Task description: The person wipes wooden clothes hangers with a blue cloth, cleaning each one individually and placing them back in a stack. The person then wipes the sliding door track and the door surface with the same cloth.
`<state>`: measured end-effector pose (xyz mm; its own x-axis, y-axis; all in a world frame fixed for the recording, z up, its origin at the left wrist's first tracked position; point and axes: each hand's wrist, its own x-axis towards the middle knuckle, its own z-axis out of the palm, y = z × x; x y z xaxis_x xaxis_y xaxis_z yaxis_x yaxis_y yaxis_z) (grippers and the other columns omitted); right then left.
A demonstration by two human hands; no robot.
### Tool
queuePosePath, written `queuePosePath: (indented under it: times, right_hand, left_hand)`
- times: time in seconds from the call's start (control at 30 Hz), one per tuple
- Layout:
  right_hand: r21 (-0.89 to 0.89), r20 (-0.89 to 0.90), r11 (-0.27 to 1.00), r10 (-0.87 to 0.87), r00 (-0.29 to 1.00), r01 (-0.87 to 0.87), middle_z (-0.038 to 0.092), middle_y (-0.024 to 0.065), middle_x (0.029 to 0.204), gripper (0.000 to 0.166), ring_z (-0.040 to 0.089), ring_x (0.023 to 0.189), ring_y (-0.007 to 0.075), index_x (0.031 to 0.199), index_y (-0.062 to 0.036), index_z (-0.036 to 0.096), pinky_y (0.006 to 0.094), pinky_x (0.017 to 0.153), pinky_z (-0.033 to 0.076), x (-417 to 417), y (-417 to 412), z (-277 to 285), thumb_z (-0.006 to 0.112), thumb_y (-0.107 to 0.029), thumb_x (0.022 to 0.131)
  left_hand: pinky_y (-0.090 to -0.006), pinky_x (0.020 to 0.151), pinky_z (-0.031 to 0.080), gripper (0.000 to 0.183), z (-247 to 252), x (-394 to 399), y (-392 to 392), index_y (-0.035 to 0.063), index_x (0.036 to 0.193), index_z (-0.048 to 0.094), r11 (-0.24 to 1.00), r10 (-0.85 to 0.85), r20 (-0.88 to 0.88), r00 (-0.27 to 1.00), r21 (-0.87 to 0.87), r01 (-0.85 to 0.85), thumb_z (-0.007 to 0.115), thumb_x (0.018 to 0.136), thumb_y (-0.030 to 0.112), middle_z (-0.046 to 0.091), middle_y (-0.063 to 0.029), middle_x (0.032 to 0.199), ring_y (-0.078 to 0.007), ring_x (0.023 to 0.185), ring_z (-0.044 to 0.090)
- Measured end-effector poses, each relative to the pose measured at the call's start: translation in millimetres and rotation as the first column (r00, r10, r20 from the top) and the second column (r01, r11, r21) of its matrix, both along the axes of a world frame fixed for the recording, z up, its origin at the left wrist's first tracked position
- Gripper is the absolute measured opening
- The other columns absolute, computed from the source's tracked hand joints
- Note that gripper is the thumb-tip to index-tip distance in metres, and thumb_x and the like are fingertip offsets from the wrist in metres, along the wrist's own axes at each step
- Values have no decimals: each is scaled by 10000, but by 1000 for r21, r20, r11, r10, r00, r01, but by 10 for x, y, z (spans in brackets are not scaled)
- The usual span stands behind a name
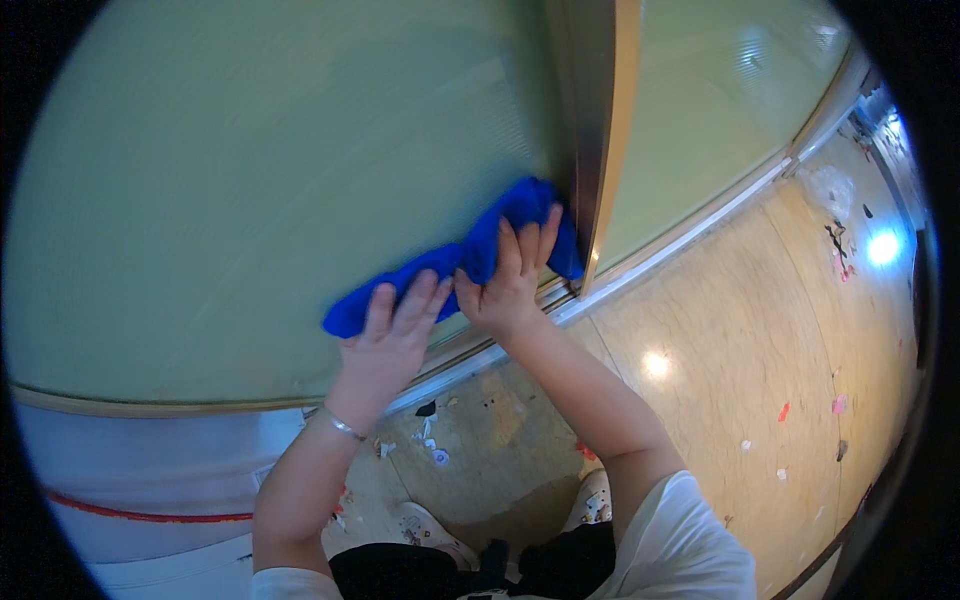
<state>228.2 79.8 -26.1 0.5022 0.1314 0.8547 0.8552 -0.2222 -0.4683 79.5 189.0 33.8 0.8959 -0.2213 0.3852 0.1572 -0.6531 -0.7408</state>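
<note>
A bunched blue cloth [491, 232] lies against a pale green ribbed panel [247, 187], which looks like glass. My left hand [386, 341], a silver bracelet at its wrist, presses the cloth's left part with the fingers spread. Higher and to the right, my right hand [510, 289] holds the other part, its fingertips on the folds. That end of the cloth touches the foot of a dark upright frame [592, 150] with a gold-coloured edge. Some of the panel behind the cloth is hidden.
A second green panel [712, 127] stands right of the frame, and a metal track [675, 232] runs below. Scraps of paper [440, 456] litter the shiny tan floor [675, 420]. A clear plastic bag [829, 191] lies far right. My white clogs [427, 529] show below.
</note>
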Motion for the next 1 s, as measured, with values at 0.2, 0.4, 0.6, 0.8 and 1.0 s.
queuePosePath:
  times: [0.2, 0.4, 0.6, 0.8, 1.0]
  right_hand:
    - [-37, -402, 998, -55, 914, 44, 150, 427, 1488, 797, 105, 1389, 622, 1416, 159, 217, 623, 1151, 133, -274, -45, -904, 614, -181, 814]
    - [-52, -693, 998, -23, 721, -18, 71, 423, 1517, 839, 89, 1428, 549, 1451, 193, 8, 518, 1197, 86, -538, -74, -1088, 534, -137, 887]
    - [-8, -804, 996, 43, 593, -84, 45, 436, 1510, 825, 83, 1426, 554, 1439, 211, -30, 481, 1206, 85, -1001, 156, -1238, 508, -96, 895]
    - [-108, -818, 922, 131, 560, -373, 48, 480, 1471, 851, 43, 1400, 606, 1405, 241, 19, 526, 1204, 65, -1808, 451, -1111, 555, -103, 840]
    - [-13, -815, 892, 252, 522, -452, 67, 457, 1488, 837, 56, 1422, 567, 1413, 232, 50, 523, 1208, 54, -1538, 254, -1055, 562, -100, 840]
  left_hand:
    - [-364, 1075, 356, 645, -735, 44, -151, 323, 1497, 399, 976, -35, -115, 993, -219, 9, 522, 878, 191, 264, 107, 1598, -183, 1500, 144]
    - [-339, 975, 460, 660, -1220, -39, -37, 223, 1526, 341, 944, -101, -363, 926, -330, -26, 495, 893, 117, 253, 69, 1609, -89, 1477, 215]
    - [-336, 937, 492, 633, -1321, -468, 175, 223, 1541, 293, 847, -122, -534, 836, -496, -193, 459, 939, 123, 227, 41, 1620, -99, 1448, 300]
    - [-384, 1150, 295, 595, -1523, -1244, 756, 191, 1536, 295, 322, 261, -345, 902, 912, 256, 441, 961, 158, 171, -25, 1637, -190, 1495, 187]
    - [-402, 1231, 54, 596, -1688, -1005, 575, 90, 1538, 270, 844, 166, -427, 889, 528, 95, 354, 971, 253, 162, -99, 1632, -268, 1507, 111]
